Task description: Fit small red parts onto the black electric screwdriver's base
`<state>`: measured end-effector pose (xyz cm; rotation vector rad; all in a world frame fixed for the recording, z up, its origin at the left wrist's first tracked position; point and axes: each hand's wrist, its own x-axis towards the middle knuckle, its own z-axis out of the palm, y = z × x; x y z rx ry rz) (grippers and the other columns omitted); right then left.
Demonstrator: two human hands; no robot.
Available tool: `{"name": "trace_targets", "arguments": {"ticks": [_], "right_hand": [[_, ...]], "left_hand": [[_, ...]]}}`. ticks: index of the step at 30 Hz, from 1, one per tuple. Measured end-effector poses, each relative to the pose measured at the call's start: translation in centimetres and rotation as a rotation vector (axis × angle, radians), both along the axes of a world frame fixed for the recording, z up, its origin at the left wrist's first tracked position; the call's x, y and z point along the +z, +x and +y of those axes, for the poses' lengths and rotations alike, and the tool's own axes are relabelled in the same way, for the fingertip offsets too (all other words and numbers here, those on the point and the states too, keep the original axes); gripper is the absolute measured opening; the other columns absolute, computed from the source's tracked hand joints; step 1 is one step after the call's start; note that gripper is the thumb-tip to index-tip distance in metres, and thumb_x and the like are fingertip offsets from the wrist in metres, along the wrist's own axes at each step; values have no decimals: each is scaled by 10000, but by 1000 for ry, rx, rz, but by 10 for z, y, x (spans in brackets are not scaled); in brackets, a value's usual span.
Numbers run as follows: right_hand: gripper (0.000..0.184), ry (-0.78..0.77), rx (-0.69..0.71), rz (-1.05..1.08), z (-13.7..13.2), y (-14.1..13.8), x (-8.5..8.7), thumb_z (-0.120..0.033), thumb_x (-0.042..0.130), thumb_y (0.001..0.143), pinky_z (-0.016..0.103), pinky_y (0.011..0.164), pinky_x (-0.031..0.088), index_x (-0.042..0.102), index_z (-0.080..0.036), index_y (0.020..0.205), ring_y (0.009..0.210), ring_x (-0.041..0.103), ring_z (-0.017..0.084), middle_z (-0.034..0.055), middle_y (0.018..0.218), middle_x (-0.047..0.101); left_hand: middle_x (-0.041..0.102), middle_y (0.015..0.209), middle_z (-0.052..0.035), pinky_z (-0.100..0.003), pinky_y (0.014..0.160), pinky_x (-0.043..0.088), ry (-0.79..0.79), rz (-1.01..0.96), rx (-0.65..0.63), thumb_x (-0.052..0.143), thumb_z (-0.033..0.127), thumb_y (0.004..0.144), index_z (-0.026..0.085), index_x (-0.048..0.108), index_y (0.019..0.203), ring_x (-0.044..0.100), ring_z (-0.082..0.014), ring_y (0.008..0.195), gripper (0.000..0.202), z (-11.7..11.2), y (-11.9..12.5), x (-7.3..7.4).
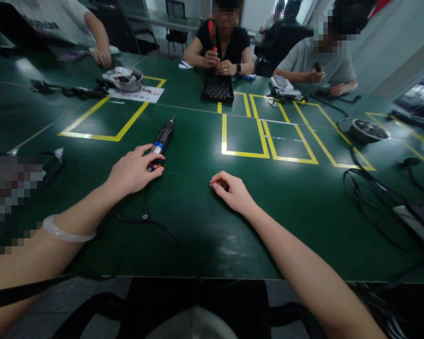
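My left hand is closed around the rear part of an electric screwdriver, thumb on the near side. The tool is dark with a blue and silver band, and its thin bit points away from me over the green table. A black cable with a small ring on it runs from its rear end towards me. To the right, my right hand hovers at or rests on the tabletop, thumb and forefinger curled together at the tips. Whether something small sits between those fingertips is hidden.
Yellow tape outlines mark the table. Across it, a person holds a red-handled tool above a black tray. Other people sit at both sides. A round metal part and loose black cables lie right, a bowl-like container far left.
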<state>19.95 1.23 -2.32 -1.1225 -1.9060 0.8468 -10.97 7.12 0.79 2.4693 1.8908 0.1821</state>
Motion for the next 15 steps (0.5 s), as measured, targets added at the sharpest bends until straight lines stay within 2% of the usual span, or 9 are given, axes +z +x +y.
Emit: {"name": "trace_targets", "arguments": {"ticks": [5, 9, 12, 15], "right_hand": [[82, -12, -5, -1, 0, 0, -1, -220, 558, 906, 263, 703, 454, 632, -198, 935, 751, 610, 140, 13, 838, 678], [91, -2, 2, -9, 1, 0, -2, -216, 551, 908, 256, 703, 451, 635, -190, 932, 747, 610, 137, 14, 832, 673], [98, 0, 0, -23, 1, 0, -1, -212, 549, 911, 257, 705, 450, 640, -185, 935, 748, 612, 139, 18, 835, 675], [101, 0, -3, -30, 0, 0, -1, -202, 550, 911, 259, 706, 449, 644, -181, 942, 752, 616, 142, 22, 842, 680]], "left_hand": [[384, 1562, -111, -592, 1094, 399, 21, 50, 46, 528, 472, 983, 186, 629, 1374, 460, -377, 1346, 495, 34, -55, 0], [410, 1556, -88, -581, 1063, 429, 4, 118, 187, 542, 492, 982, 227, 599, 1415, 494, -330, 1317, 511, 64, -96, -3], [418, 1562, -86, -626, 1000, 459, 18, 177, 272, 501, 510, 998, 240, 573, 1437, 511, -346, 1299, 521, 77, -116, -1], [433, 1559, -95, -643, 952, 480, 13, 263, 311, 436, 505, 1026, 248, 518, 1484, 516, -362, 1295, 532, 80, -123, 4]]}}
